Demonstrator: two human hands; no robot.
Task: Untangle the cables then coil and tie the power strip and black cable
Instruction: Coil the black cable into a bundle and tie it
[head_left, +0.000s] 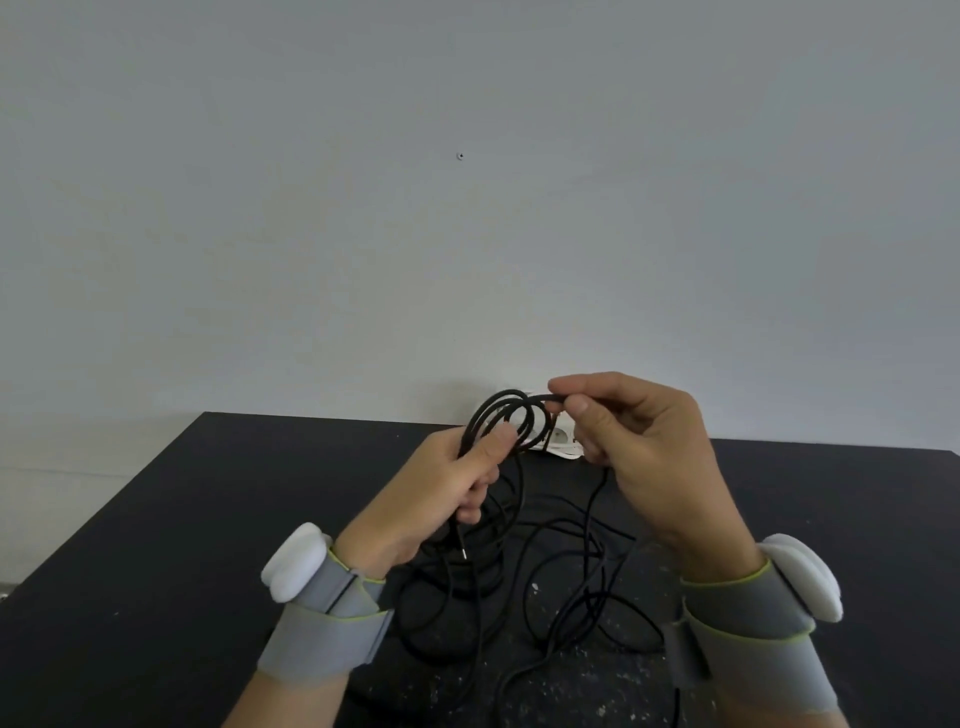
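Head cam: my left hand (457, 483) clamps black cable (506, 415) coils, right hand (639, 441) pinches next loop. Loose tail on table (156, 519) may snag; power strip (558, 441) sits behind.

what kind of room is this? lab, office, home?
Can't tell for sure; probably a bare data-collection or workshop corner. A scuffed, paint-flecked black table stands against a plain white wall, and both hands wear grey wrist straps with white pods, coiling a black cable.
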